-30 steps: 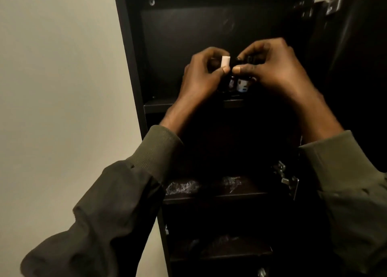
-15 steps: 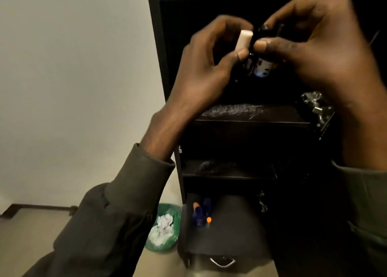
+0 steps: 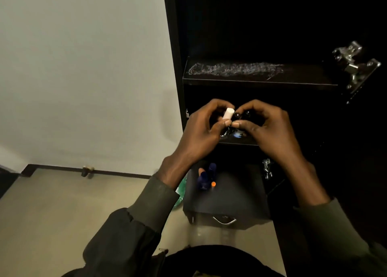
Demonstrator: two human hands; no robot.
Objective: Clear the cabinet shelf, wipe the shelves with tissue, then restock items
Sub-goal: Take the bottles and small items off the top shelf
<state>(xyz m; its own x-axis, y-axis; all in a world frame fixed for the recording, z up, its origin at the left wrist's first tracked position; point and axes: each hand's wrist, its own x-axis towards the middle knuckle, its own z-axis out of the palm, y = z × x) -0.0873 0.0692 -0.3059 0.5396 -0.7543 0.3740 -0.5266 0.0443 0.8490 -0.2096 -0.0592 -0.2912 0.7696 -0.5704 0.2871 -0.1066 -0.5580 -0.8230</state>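
Note:
My left hand (image 3: 202, 130) pinches a small white-capped bottle (image 3: 228, 113) between thumb and fingers. My right hand (image 3: 266, 128) curls round several small dark bottles (image 3: 243, 116), whose black caps show beside the white one. Both hands are together in front of a lower shelf of the dark cabinet (image 3: 173, 67). One shelf (image 3: 259, 80) above the hands carries a strip of crinkled clear plastic (image 3: 234, 68).
A dark box (image 3: 226, 205) with a metal handle stands on the floor below, with blue and orange small items (image 3: 206, 177) on top. A green bin (image 3: 180, 190) peeks out behind my left sleeve. Metal door hinges (image 3: 354, 65) stick out at the right. A pale wall lies left.
Both hands came down together with the bottles from the upper shelf to a lower level, and the view tilted downward to show the floor and the box.

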